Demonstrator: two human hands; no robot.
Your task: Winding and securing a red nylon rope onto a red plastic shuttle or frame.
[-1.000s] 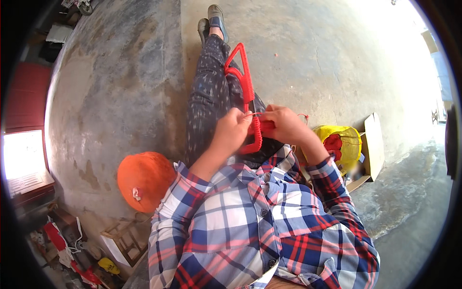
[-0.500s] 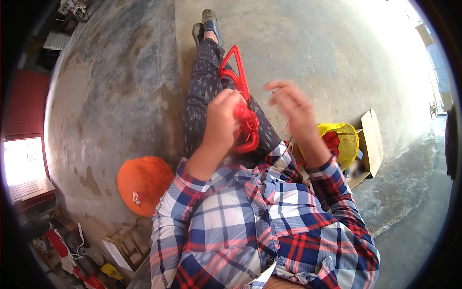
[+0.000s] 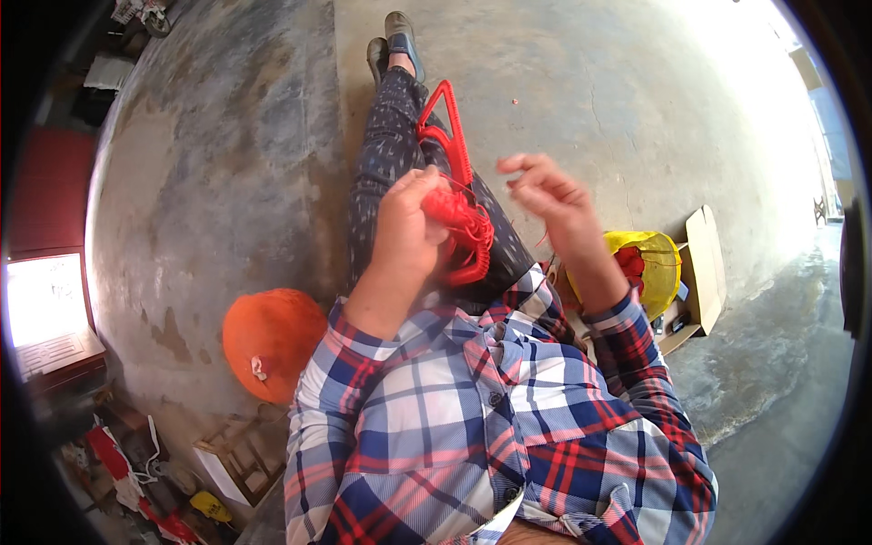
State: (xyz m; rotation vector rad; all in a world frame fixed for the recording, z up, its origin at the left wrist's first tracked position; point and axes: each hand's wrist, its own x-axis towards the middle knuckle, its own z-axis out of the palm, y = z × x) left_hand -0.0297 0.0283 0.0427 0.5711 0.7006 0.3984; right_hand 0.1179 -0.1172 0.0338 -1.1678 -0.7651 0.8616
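My left hand (image 3: 411, 213) is closed around a bundle of red cord (image 3: 445, 207), whose loose loops spill out to the right of the fingers. Underneath, a long red frame (image 3: 457, 145) with ridged edges lies along my thighs, its pointed end toward my knees. The cord loops hide part of the frame's middle. My right hand (image 3: 554, 195) is raised apart from it, to the right, with fingers curled and the tips slightly blurred; what is between them, if anything, is too small to make out. A thin red strand (image 3: 542, 241) shows just below this hand.
On my right stands a yellow container (image 3: 670, 263) with red material inside, beside an open cardboard box (image 3: 707, 272). An orange round bundle (image 3: 272, 341) sits on the floor at my left. Behind it are a small wooden frame (image 3: 259, 454) and mixed clutter. My legs stretch ahead over concrete.
My left hand has turned and shifted slightly left, and more of the red cord bundle shows. My right hand stays raised in nearly the same place, its fingers a little more curled.
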